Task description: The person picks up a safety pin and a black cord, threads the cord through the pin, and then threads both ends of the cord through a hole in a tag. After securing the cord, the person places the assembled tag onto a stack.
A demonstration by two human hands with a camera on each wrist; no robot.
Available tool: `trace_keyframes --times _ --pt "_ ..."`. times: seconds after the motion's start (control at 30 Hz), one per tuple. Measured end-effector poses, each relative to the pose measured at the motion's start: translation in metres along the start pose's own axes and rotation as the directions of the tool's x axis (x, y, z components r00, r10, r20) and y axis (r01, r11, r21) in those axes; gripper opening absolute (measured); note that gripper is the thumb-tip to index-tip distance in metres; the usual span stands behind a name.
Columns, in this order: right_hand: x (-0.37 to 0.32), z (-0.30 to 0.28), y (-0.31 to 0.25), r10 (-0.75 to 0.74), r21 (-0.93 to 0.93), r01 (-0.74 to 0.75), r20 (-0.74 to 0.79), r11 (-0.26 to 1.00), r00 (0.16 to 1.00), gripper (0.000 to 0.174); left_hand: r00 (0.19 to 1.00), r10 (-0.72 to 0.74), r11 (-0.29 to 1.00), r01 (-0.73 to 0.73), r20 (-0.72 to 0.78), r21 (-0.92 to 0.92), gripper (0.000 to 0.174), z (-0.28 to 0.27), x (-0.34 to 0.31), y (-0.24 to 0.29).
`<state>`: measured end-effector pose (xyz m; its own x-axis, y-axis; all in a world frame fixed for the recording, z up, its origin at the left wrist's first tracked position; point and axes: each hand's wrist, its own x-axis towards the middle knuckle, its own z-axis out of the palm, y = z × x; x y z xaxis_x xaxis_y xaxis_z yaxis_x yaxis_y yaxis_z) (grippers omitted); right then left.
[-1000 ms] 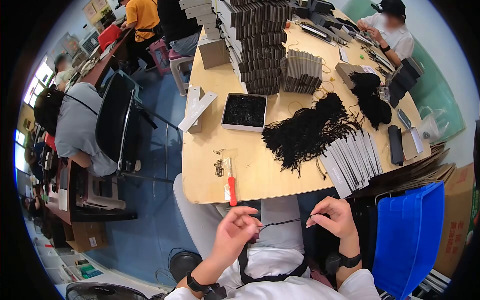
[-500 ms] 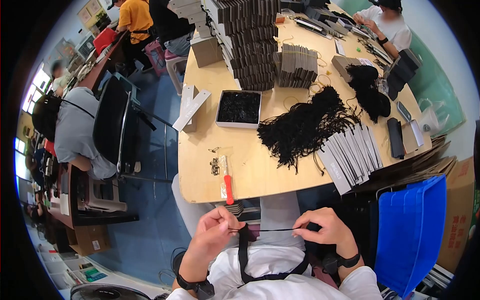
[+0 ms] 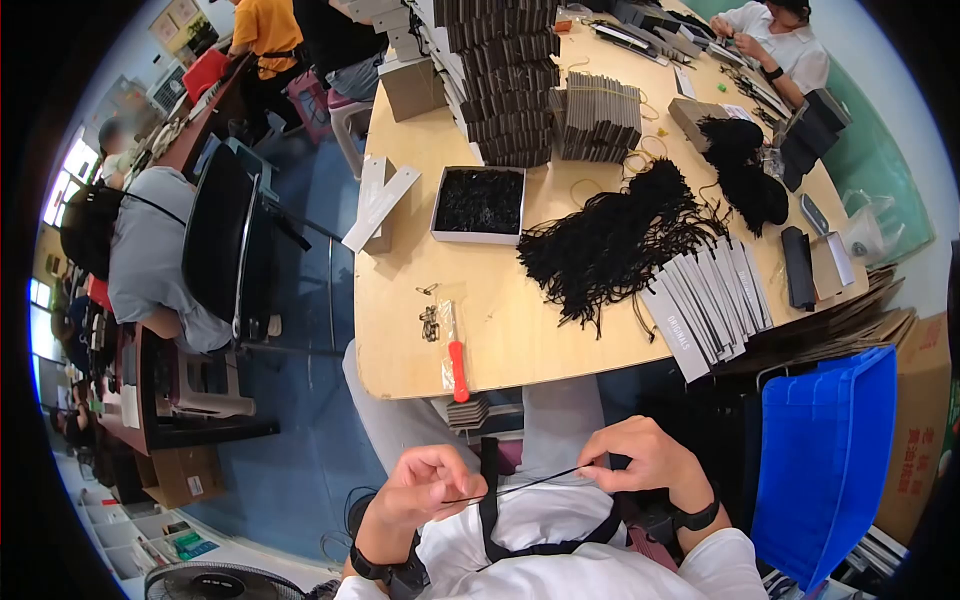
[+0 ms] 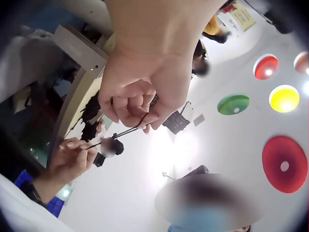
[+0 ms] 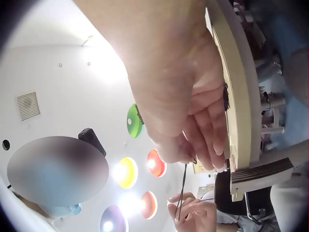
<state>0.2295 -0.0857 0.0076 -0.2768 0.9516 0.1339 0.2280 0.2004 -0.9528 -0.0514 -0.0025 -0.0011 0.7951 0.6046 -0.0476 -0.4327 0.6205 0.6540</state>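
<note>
Because the black cord (image 5: pixel 184 179) is so thin and seems held only by fingertips, a slip looks like the likeliest trouble: an uneven pull could draw it from either pinch. The right wrist view shows two strands close together, so they might twist if one hand rolled. A dropped cord could also be hard to spot against the black strap (image 3: pixel 488 515) it crosses.

In the head view, the cord lies toward six o'clock, above the white shirt (image 3: pixel 550 525) and clear of the counter (image 3: pixel 395 365), drawn nearly straight between the hands. The left hand (image 3: pixel 425 487), between six and seven o'clock, pinches one end between thumb and forefinger, its other fingers curled toward the palm. The right hand (image 3: pixel 642 455), between four and five o'clock, sits slightly higher and pinches the other end, remaining fingers bent loosely alongside. From left to right, the cord climbs between two and three o'clock.
</note>
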Motion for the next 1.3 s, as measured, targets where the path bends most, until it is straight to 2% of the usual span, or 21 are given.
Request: trace_keyframes --times 0.07,0.1,0.17,0.23,0.3,0.4,0.7,0.73,0.77,0.8,0.83,0.87,0.9,0.93,0.97,1.03,1.07,1.1,1.17,1.23,1.3 --pt "0.001 0.001 -0.002 -0.007 -0.002 0.007 0.018 1.000 1.000 0.010 0.977 -0.212 0.959 0.213 0.026 -0.189 0.029 -0.005 -0.003 0.004" --pt "0.000 0.001 -0.002 0.000 -0.016 0.000 0.023 1.000 1.000 0.010 0.977 -0.212 0.958 0.213 0.024 -0.191 0.029 -0.006 -0.003 0.003" --pt "0.000 0.001 -0.003 0.009 -0.028 -0.008 0.032 1.000 0.999 0.010 0.990 -0.133 0.979 0.123 -0.053 -0.160 0.037 -0.009 -0.004 0.001" --pt "0.001 0.003 -0.005 -0.040 -0.068 0.044 0.053 0.997 0.998 0.010 0.995 -0.099 0.977 0.094 -0.021 -0.190 0.038 -0.011 -0.006 -0.003" --pt "0.003 0.006 -0.002 -0.080 -0.094 0.083 0.029 0.992 0.996 0.010 0.993 0.051 0.958 -0.080 -0.111 -0.276 0.035 -0.008 -0.005 -0.011" --pt "0.006 0.009 0.001 -0.141 -0.146 0.140 -0.002 0.979 0.990 0.010 0.976 0.089 0.881 -0.169 -0.197 -0.441 0.041 -0.010 -0.007 -0.023" --pt "0.010 0.019 0.005 -0.247 -0.200 0.239 -0.018 0.950 0.969 0.012 0.916 0.221 0.780 -0.371 -0.334 -0.503 0.047 0.000 -0.009 -0.026" --pt "0.011 0.020 0.005 -0.258 -0.210 0.251 -0.007 0.945 0.966 0.011 0.914 0.224 0.782 -0.375 -0.338 -0.498 0.047 0.000 -0.009 -0.025" --pt "0.010 0.020 0.007 -0.262 -0.205 0.256 -0.006 0.945 0.965 0.011 0.909 0.241 0.849 -0.367 -0.340 -0.380 0.044 -0.001 -0.009 -0.023" --pt "0.008 0.020 0.011 -0.174 -0.143 0.170 -0.017 0.975 0.985 0.009 0.904 0.258 0.900 -0.353 -0.340 -0.255 0.041 -0.002 -0.008 -0.021" --pt "0.006 0.020 0.015 -0.083 -0.081 0.081 -0.021 0.993 0.996 0.008 0.902 0.262 0.900 -0.356 -0.343 -0.250 0.041 -0.005 -0.007 -0.021" --pt "0.003 0.019 0.023 -0.087 -0.078 0.085 -0.016 0.993 0.996 0.008 0.887 0.275 0.961 -0.270 -0.371 0.065 0.036 -0.011 -0.006 -0.023" --pt "0.001 0.018 0.033 0.006 -0.089 -0.008 -0.027 0.996 1.000 0.007 0.871 0.294 0.918 -0.144 -0.393 0.369 0.032 -0.017 -0.006 -0.025" --pt "-0.001 0.020 0.044 0.100 -0.101 -0.103 -0.041 0.990 0.994 0.007 0.839 0.304 0.869 -0.050 -0.451 0.493 0.024 -0.018 -0.004 -0.030" --pt "-0.001 0.022 0.053 0.098 -0.101 -0.101 -0.038 0.990 0.994 0.007 0.838 0.307 0.868 -0.052 -0.452 0.494 0.024 -0.019 -0.002 -0.038" --pt "-0.001 0.029 0.070 0.210 -0.005 -0.212 -0.103 0.977 0.972 0.007 0.696 0.599 0.468 0.097 -0.395 0.879 0.015 -0.019 0.000 -0.052" --pt "-0.001 0.033 0.079 0.239 0.014 -0.239 -0.102 0.971 0.966 0.008 0.673 0.666 0.265 0.190 -0.322 0.945 0.012 -0.015 -0.001 -0.052" --pt "0.001 0.040 0.087 0.236 0.012 -0.236 -0.103 0.972 0.966 0.008 0.672 0.668 0.264 0.188 -0.320 0.946 0.012 -0.016 0.001 -0.054" --pt "0.002 0.056 0.108 0.348 0.047 -0.345 -0.121 0.937 0.930 0.009 0.646 0.764 -0.125 0.129 0.012 0.984 0.014 -0.019 0.004 -0.058" --pt "-0.002 0.070 0.137 0.417 0.095 -0.409 -0.074 0.907 0.906 0.011 0.607 0.795 -0.111 0.112 0.021 0.987 0.019 -0.019 0.009 -0.057" --pt "-0.004 0.081 0.152 0.500 0.287 -0.484 0.021 0.827 0.866 0.014 0.611 0.788 -0.192 0.128 0.076 0.973 0.020 -0.023 0.008 -0.054"
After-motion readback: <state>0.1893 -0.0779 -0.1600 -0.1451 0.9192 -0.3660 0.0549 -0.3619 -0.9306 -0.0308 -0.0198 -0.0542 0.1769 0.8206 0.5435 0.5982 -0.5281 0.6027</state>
